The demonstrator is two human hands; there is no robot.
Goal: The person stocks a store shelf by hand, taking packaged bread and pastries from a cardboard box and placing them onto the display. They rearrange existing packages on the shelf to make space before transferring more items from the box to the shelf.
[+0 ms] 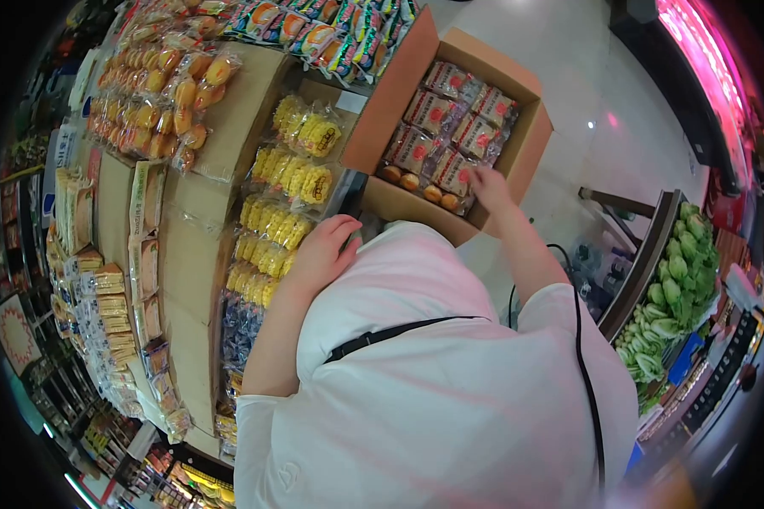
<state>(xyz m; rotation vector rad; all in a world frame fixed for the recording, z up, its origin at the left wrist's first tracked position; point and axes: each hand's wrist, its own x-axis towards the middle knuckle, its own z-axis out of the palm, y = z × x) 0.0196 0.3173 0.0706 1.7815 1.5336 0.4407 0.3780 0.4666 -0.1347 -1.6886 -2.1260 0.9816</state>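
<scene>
An open cardboard carton [530, 161] in front of me holds several clear packs of small brown buns with white-and-red labels. My right hand [489, 190] reaches over its near right side, with the fingers bent against the edge of one bun pack [452, 172] that lies in the carton. The fingertips are partly hidden, but they look closed on the wrapping. To the left, my left hand [324, 248] rests near my shirt, beside the display edge and close to bagged yellow pastries [272, 218]. Its fingers are loosely bent and apart, with nothing seen in them.
Bagged round buns [165, 85] and packs of sliced bread [110, 314] fill the stepped cardboard display [187, 280] on the left. Colourful snack packs [323, 30] lie beyond. Green vegetables [675, 271] stand on a rack at right. Tiled floor [560, 68] lies beyond the carton.
</scene>
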